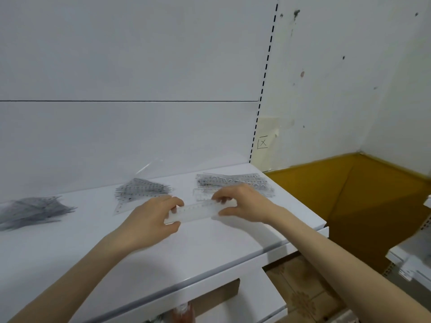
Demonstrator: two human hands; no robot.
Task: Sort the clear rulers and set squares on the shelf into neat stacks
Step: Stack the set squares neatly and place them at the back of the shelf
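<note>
A clear straight ruler (198,212) is held just above the white shelf (70,252), slanting up to the right. My left hand (151,220) pinches its left end and my right hand (242,202) pinches its right end. Behind my right hand lies a loose pile of clear rulers (233,181). A heap of clear set squares (141,190) sits behind my left hand, with one set square (121,207) sticking out at its front. Another spread heap of set squares (32,210) lies at the far left.
The shelf's back panel (128,136) rises right behind the piles. The shelf ends at its right edge (324,223), beyond which are a yellow-brown floor (349,194) and a lower white shelf (410,257). A lower shelf (256,297) shows beneath the front edge.
</note>
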